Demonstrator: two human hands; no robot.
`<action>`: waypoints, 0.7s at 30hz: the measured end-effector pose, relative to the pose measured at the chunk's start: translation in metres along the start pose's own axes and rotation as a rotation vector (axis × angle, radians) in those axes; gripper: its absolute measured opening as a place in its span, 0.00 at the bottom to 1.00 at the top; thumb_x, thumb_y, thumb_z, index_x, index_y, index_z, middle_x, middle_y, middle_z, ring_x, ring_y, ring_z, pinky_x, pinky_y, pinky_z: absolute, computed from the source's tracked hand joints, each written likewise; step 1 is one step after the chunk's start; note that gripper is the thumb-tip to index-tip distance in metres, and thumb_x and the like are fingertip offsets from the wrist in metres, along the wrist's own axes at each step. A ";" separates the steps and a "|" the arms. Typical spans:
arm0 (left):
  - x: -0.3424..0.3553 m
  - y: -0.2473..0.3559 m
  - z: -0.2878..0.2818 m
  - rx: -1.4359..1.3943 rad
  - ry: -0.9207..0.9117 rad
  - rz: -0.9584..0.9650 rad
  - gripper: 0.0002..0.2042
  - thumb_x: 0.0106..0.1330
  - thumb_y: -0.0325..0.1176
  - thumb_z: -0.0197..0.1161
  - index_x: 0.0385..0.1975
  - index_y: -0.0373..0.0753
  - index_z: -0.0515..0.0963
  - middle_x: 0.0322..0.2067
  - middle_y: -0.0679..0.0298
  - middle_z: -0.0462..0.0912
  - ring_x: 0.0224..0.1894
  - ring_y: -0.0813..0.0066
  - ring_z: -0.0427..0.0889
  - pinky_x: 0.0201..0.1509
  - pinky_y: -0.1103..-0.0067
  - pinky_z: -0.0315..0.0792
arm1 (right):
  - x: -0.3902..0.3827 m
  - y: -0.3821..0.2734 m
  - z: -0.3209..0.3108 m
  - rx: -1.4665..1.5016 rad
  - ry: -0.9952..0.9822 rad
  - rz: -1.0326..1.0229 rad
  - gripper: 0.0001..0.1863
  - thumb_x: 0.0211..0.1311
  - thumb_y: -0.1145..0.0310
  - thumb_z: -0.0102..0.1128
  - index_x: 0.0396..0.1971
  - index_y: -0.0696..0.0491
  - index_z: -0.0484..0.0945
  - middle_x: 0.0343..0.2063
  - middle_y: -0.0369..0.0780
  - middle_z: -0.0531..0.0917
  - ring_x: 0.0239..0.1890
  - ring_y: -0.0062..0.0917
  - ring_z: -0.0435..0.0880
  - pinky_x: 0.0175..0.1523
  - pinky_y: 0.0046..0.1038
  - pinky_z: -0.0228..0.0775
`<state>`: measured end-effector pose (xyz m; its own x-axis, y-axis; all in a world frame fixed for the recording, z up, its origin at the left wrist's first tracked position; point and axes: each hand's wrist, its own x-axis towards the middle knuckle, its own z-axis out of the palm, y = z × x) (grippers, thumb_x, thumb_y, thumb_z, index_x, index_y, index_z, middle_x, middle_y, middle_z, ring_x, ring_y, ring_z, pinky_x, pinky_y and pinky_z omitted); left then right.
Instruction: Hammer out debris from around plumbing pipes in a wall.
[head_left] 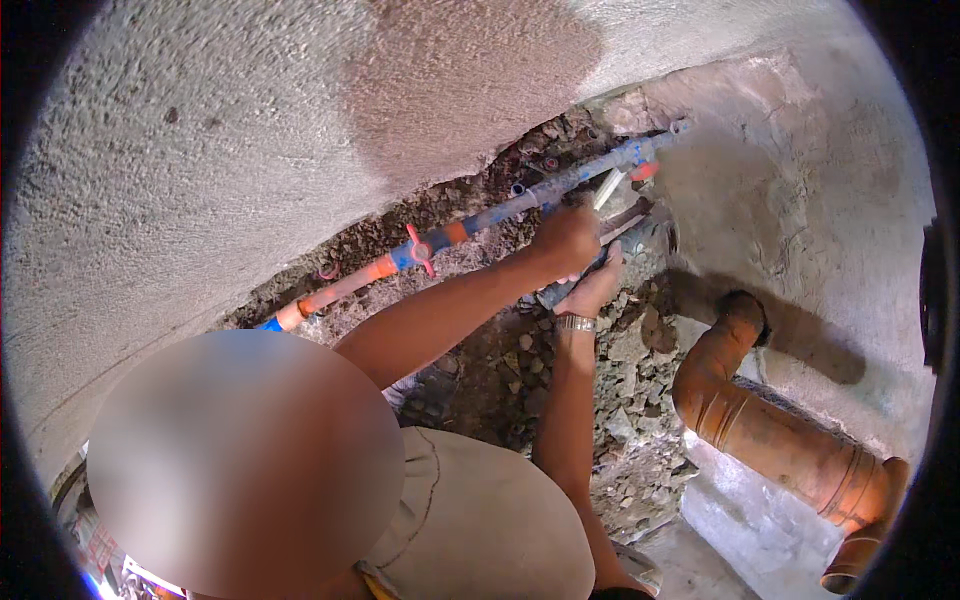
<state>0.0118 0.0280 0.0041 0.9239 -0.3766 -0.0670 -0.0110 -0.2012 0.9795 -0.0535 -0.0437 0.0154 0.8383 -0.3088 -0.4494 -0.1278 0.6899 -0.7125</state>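
My left hand (566, 243) is closed in a fist around a pale, flat stick (607, 188), its far end reaching up to the pipe. Just below it, my right hand (592, 287), with a metal-banded watch (576, 322) on the wrist, curls its fingers against a dark, tube-like thing (552, 295). A brownish bar (628, 218) shows beyond both hands; which hand bears it is hidden. Above them a grey-blue and orange pipe (500, 210) runs along the wall. It carries a red wing-handled valve (420, 251) and a red fitting (645, 171) near its far end.
Broken stone and rubble (625, 400) fill the ground below my hands. A thick orange drainpipe (770, 445) bends out of the right wall (830, 200). Rough plaster (220, 150) rises behind the thin pipe. Beige cloth (480, 520) and a large blurred patch cover the lower left.
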 end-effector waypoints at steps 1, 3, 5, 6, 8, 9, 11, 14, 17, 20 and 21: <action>0.001 -0.013 -0.005 0.145 0.037 0.079 0.14 0.58 0.30 0.56 0.39 0.25 0.70 0.21 0.43 0.80 0.23 0.44 0.82 0.30 0.55 0.77 | 0.003 0.010 0.019 0.024 0.139 -0.018 0.20 0.72 0.47 0.41 0.30 0.46 0.73 0.16 0.30 0.73 0.12 0.19 0.68 0.15 0.22 0.58; 0.000 -0.021 -0.006 0.282 0.063 0.157 0.18 0.64 0.32 0.54 0.49 0.26 0.63 0.21 0.43 0.80 0.21 0.44 0.81 0.28 0.56 0.77 | 0.014 0.014 0.051 0.129 0.454 -0.029 0.22 0.71 0.45 0.40 0.35 0.47 0.77 0.21 0.31 0.80 0.14 0.22 0.73 0.16 0.24 0.61; 0.000 -0.011 0.000 0.234 0.105 0.109 0.18 0.64 0.34 0.54 0.46 0.25 0.66 0.21 0.43 0.80 0.23 0.44 0.82 0.29 0.55 0.76 | 0.012 0.004 0.020 0.049 0.231 0.058 0.23 0.70 0.43 0.41 0.32 0.46 0.76 0.18 0.31 0.76 0.12 0.21 0.69 0.15 0.26 0.59; 0.002 -0.007 0.000 0.232 0.099 0.113 0.18 0.64 0.34 0.54 0.46 0.25 0.66 0.21 0.43 0.80 0.23 0.44 0.82 0.29 0.55 0.76 | 0.012 -0.001 0.009 -0.026 -0.005 0.149 0.24 0.70 0.42 0.41 0.30 0.46 0.75 0.15 0.30 0.73 0.10 0.21 0.65 0.15 0.29 0.58; 0.007 0.001 -0.001 0.194 -0.071 -0.020 0.19 0.64 0.35 0.55 0.46 0.24 0.66 0.21 0.41 0.79 0.27 0.42 0.82 0.30 0.52 0.75 | 0.018 -0.004 -0.007 -0.180 0.163 0.054 0.26 0.69 0.40 0.41 0.27 0.46 0.75 0.12 0.31 0.71 0.09 0.23 0.63 0.14 0.31 0.58; 0.004 -0.007 -0.003 0.206 -0.069 -0.033 0.19 0.64 0.35 0.55 0.46 0.24 0.66 0.21 0.41 0.79 0.27 0.42 0.82 0.30 0.52 0.75 | 0.011 0.005 0.003 -0.090 0.170 0.058 0.26 0.69 0.40 0.40 0.27 0.47 0.74 0.12 0.31 0.70 0.09 0.23 0.63 0.14 0.31 0.58; 0.000 -0.014 0.000 0.372 0.104 0.106 0.19 0.65 0.35 0.53 0.47 0.24 0.65 0.21 0.41 0.79 0.26 0.40 0.81 0.29 0.52 0.75 | 0.011 0.012 0.022 -0.001 0.176 0.056 0.26 0.70 0.40 0.40 0.27 0.47 0.74 0.12 0.31 0.70 0.09 0.23 0.63 0.14 0.32 0.58; 0.001 0.007 0.020 0.290 0.073 0.156 0.20 0.65 0.35 0.52 0.49 0.23 0.66 0.22 0.40 0.80 0.26 0.38 0.81 0.30 0.51 0.75 | 0.022 -0.009 0.004 0.040 0.497 -0.139 0.25 0.71 0.42 0.39 0.29 0.48 0.74 0.12 0.31 0.71 0.09 0.22 0.66 0.15 0.33 0.60; 0.013 -0.053 0.002 0.403 0.125 0.079 0.20 0.65 0.32 0.51 0.51 0.23 0.65 0.23 0.42 0.81 0.27 0.42 0.83 0.30 0.52 0.76 | 0.025 0.019 0.007 -0.118 -0.044 0.128 0.23 0.72 0.45 0.40 0.36 0.50 0.74 0.15 0.33 0.74 0.10 0.22 0.68 0.15 0.32 0.61; 0.010 -0.042 0.007 0.630 0.154 0.247 0.18 0.67 0.29 0.49 0.51 0.23 0.62 0.22 0.45 0.81 0.21 0.50 0.84 0.22 0.60 0.78 | 0.028 0.021 0.015 0.059 0.384 -0.124 0.22 0.70 0.44 0.44 0.37 0.49 0.76 0.16 0.31 0.76 0.12 0.20 0.72 0.14 0.24 0.61; 0.010 -0.012 0.019 0.411 0.052 0.034 0.18 0.65 0.31 0.52 0.49 0.24 0.63 0.24 0.41 0.81 0.26 0.44 0.84 0.29 0.57 0.78 | 0.019 0.000 -0.003 -0.084 0.264 -0.059 0.22 0.71 0.45 0.43 0.38 0.50 0.75 0.15 0.33 0.75 0.10 0.21 0.69 0.13 0.24 0.58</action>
<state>0.0138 0.0097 -0.0120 0.9383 -0.3453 -0.0159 -0.1839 -0.5375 0.8230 -0.0395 -0.0517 0.0055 0.6796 -0.5148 -0.5226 -0.1351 0.6124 -0.7789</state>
